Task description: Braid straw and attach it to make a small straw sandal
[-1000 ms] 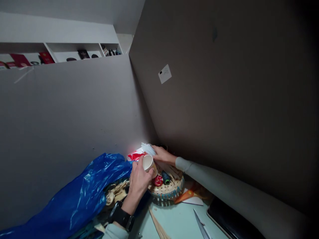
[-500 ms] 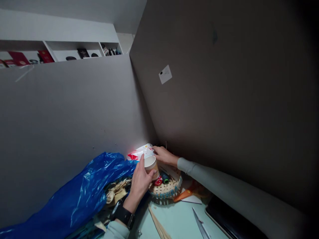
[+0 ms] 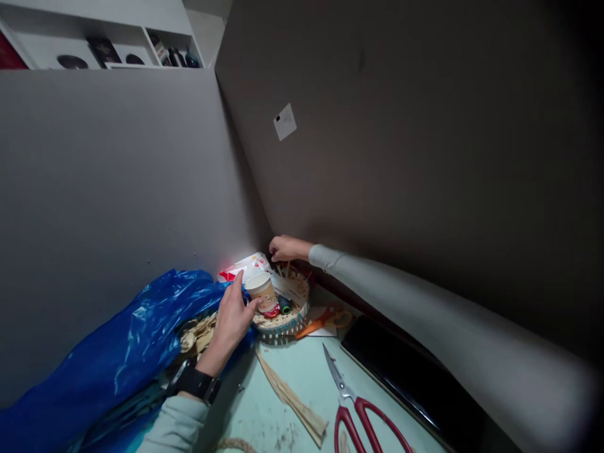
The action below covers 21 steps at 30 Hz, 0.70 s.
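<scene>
A patterned paper cup [image 3: 262, 293] stands in the round woven basket [image 3: 278, 329]. My left hand [image 3: 233, 311] is at the cup's left side, fingers and thumb apart, the thumb at its lower front. My right hand [image 3: 285, 248] reaches over the back of the basket into the corner, its fingers curled together; what they hold, if anything, is hidden. Around the cup in the basket lie a dark spool of thread [image 3: 284, 305] and a small red patterned item [image 3: 271, 311]. Beside the right fingers is a white and red plastic packet [image 3: 245, 267].
A blue plastic bag [image 3: 127, 333] with dried strips [image 3: 198, 333] fills the left. On the pale green table lie red-handled scissors [image 3: 346, 396], orange-handled scissors [image 3: 325, 321], a flat dried strip [image 3: 292, 396] and a black tablet-like device [image 3: 401, 371]. Grey walls meet behind the basket.
My right hand has moved from the packet to the back corner above the basket, fingers curling. My left thumb has slid off the cup's front toward its left. The view has shifted, showing more table.
</scene>
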{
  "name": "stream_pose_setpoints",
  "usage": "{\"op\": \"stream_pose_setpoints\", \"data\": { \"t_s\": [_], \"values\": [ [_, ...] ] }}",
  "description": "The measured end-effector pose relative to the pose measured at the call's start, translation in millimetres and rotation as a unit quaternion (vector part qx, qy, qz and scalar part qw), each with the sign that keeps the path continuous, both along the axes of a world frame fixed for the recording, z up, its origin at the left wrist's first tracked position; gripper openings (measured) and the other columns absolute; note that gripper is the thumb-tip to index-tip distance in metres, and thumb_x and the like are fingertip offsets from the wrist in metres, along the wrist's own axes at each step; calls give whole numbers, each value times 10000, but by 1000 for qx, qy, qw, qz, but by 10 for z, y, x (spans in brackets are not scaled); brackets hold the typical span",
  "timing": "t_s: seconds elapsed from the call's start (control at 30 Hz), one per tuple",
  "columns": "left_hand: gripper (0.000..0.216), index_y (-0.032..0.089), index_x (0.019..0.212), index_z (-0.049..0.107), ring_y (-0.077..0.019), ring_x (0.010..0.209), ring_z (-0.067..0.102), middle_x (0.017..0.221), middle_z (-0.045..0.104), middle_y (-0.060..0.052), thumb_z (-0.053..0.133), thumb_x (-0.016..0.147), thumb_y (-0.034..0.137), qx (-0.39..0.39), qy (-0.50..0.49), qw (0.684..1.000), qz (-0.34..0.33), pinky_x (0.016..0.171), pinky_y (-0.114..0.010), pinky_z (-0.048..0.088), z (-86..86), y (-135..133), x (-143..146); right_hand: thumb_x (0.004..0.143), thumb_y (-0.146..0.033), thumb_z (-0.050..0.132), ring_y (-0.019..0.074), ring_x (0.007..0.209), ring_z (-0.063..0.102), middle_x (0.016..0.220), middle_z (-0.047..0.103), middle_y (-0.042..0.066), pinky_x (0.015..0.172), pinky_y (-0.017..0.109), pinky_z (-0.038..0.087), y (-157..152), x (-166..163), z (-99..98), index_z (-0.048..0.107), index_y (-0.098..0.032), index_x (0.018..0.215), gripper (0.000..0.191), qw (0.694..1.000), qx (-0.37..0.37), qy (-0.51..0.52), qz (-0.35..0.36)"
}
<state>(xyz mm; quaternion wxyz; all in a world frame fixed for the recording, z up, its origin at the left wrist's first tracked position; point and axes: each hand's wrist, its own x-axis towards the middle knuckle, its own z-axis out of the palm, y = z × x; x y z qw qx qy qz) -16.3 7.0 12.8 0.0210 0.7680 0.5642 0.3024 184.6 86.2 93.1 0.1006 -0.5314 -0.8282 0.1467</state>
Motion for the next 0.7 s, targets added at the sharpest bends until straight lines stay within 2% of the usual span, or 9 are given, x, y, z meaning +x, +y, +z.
{"op": "stream_pose_setpoints", "data": {
  "t_s": [0.17, 0.3, 0.43, 0.5, 0.57, 0.7],
  "values": [
    [384, 193, 1271, 568, -264, 1060, 643, 1283, 615, -99, 633, 912, 311, 1, 12, 1000, 17, 869, -489, 549, 294, -240, -29, 966, -308, 623, 234, 1007, 640, 1201, 617, 84, 838, 423, 558, -245, 96, 434, 597, -164, 1207, 283, 998, 54, 0, -12],
    [362, 188, 1251, 580, -251, 1025, 656, 1250, 632, -94, 630, 915, 313, -4, 21, 999, 27, 847, -472, 559, 543, -501, -12, 968, -307, 618, 229, 997, 642, 1189, 623, 84, 838, 426, 558, -509, 161, 783, 602, -155, 1194, 272, 991, 125, 41, -7],
    [333, 182, 1217, 602, -253, 1038, 652, 1241, 640, -91, 634, 912, 312, -9, 32, 999, 25, 861, -477, 552, 783, -856, -74, 966, -312, 618, 236, 1019, 634, 1166, 633, 81, 874, 447, 535, -907, 173, 1007, 614, -148, 1166, 258, 975, 197, 102, 14],
    [309, 180, 1190, 619, -255, 1054, 647, 1238, 645, -89, 636, 910, 310, -15, 32, 999, 26, 879, -485, 543, 886, -1073, -179, 956, -273, 625, 228, 1000, 637, 1117, 655, 71, 879, 437, 522, -1147, 165, 1032, 630, -142, 1131, 218, 968, 212, 129, 41],
    [287, 178, 1167, 630, -252, 1051, 650, 1222, 656, -86, 635, 912, 309, -30, 24, 999, 29, 883, -484, 541, 958, -1308, -346, 934, -175, 617, 207, 941, 647, 1030, 690, 70, 846, 369, 509, -1385, 158, 989, 652, -122, 1099, 177, 964, 207, 150, 77],
    [256, 168, 1127, 647, -233, 989, 675, 1157, 685, -75, 628, 918, 315, -79, -8, 996, 51, 856, -463, 554, 955, -1787, -829, 937, -123, 562, 175, 804, 657, 895, 717, 61, 709, 269, 481, -1778, 116, 698, 684, -103, 1034, 158, 966, 151, 161, 137]
  ]
}}
